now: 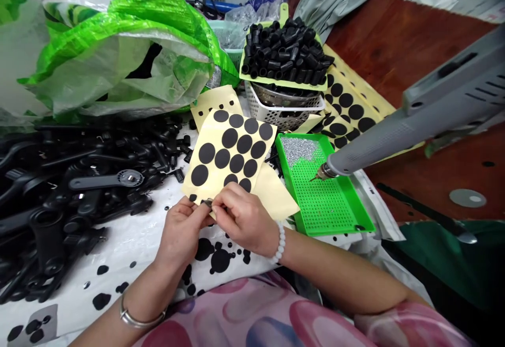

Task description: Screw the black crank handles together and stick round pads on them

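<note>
A pale yellow sheet of round black stickers [236,149] lies at a slant in the middle of the table. At its lower edge my left hand [183,231] is closed, thumb on top, pinching the sheet. My right hand [244,215] is closed too, its fingertips meeting the left thumb. A small dark piece shows between the two hands, mostly hidden by the fingers; I cannot make out exactly what it is. Other yellow backing sheets [276,194] lie under and behind the first one.
Black plastic arm-like parts [90,184] pile up on the left. A green tray [335,220] holds small silver pieces, and a grey electric screwdriver [379,136] hangs over it. Black caps [284,52] fill a dustpan on a white basket [272,110]. A green bag [158,15] stands behind.
</note>
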Available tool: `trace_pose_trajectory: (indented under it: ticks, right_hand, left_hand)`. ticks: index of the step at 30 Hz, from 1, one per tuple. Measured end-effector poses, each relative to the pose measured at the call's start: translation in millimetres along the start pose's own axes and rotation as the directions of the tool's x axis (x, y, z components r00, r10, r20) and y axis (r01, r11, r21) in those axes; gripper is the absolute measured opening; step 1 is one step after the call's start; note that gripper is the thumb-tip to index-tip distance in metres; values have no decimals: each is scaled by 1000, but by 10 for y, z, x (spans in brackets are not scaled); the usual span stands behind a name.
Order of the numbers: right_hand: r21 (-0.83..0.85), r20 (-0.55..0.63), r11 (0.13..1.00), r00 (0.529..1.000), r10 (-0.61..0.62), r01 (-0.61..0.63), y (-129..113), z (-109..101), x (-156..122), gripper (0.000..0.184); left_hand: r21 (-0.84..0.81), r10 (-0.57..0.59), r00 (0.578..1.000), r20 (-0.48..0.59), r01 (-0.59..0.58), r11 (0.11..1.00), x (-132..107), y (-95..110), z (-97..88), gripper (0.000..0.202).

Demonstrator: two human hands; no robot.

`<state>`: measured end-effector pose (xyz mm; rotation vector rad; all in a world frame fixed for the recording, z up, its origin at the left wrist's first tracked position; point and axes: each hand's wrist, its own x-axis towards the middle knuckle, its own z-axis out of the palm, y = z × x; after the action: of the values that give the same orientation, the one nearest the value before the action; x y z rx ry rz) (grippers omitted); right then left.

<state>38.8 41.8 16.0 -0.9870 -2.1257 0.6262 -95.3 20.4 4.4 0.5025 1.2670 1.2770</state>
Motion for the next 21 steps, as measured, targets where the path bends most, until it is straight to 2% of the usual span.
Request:
trace_pose_trajectory:
  ticks: [3,6,9,13,16,18,19,21]
  right_hand:
    - [-149,-4,985,996,-94,92,37,7,-56,23]
    - [-303,10,931,978,-209,202,80,28,-91,26]
    - [-419,24,855,945,-325,304,109,61,-105,24]
    - [-499,31,783,910,-414,373,89,89,-114,23]
    - [-470,70,752,869,-489,461,5,65,-161,23]
    - [-383,113,755,838,-534,532,-77,16,-213,21]
    - [-318,126,780,839,-529,539,-119,-19,-240,20]
    - [-141,119,879,890,-441,455,-187,-107,-280,15]
  left_hand:
    - [-38,-74,989,127,80,996,-58,74,-26,13]
    - [-77,-126,964,235,148,986,-72,148,-32,12]
    - [-17,-175,965,195,181,983,-46,187,-5,19]
    - [50,-209,965,161,204,978,-17,213,32,11]
    - [46,-210,969,133,206,977,0,230,42,11]
    - [35,-209,971,117,206,978,14,243,55,11]
    - [36,-208,970,124,205,978,18,251,63,13]
    - [57,-205,967,154,198,978,13,268,65,21]
